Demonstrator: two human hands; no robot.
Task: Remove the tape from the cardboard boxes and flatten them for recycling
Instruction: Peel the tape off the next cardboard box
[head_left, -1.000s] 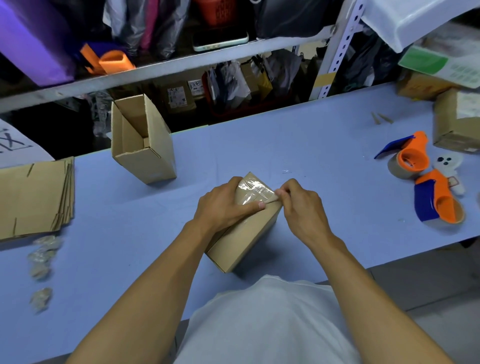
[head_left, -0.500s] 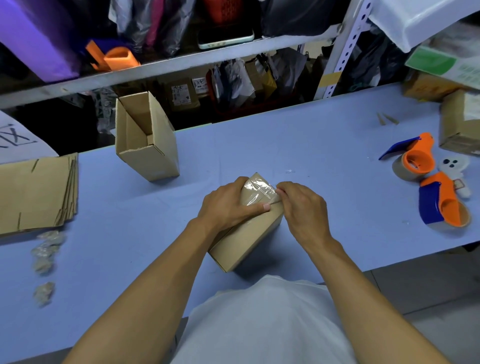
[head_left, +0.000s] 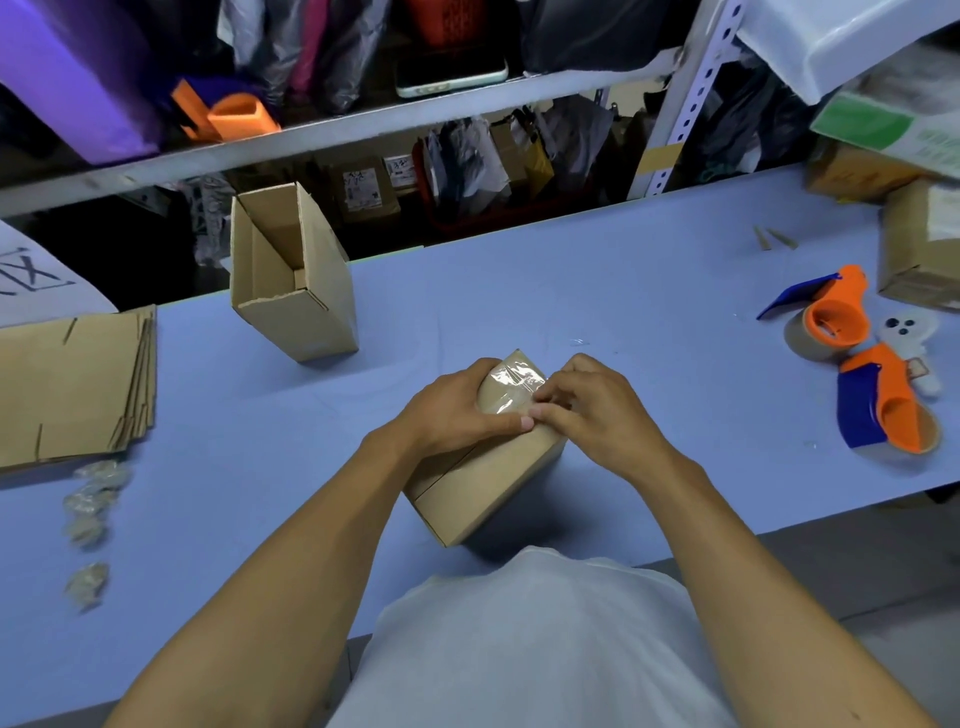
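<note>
A small sealed cardboard box (head_left: 483, 483) stands tilted on the blue table (head_left: 649, 322) in front of me. Clear tape (head_left: 511, 382) covers its top end. My left hand (head_left: 452, 410) grips the box's upper left side, thumb lying across the front. My right hand (head_left: 592, 405) sits at the top right edge, its fingertips pinching at the tape's edge. An open, empty cardboard box (head_left: 293, 275) stands upright at the table's far left.
A stack of flattened cardboard (head_left: 72, 384) lies at the left, with several crumpled tape wads (head_left: 91, 499) in front of it. Two orange-and-blue tape dispensers (head_left: 883, 410) lie at the right, near more boxes (head_left: 919, 249). A cluttered shelf runs behind the table.
My right fingertips have crept slightly left and down along the tape's edge. The box and left hand have stayed almost still.
</note>
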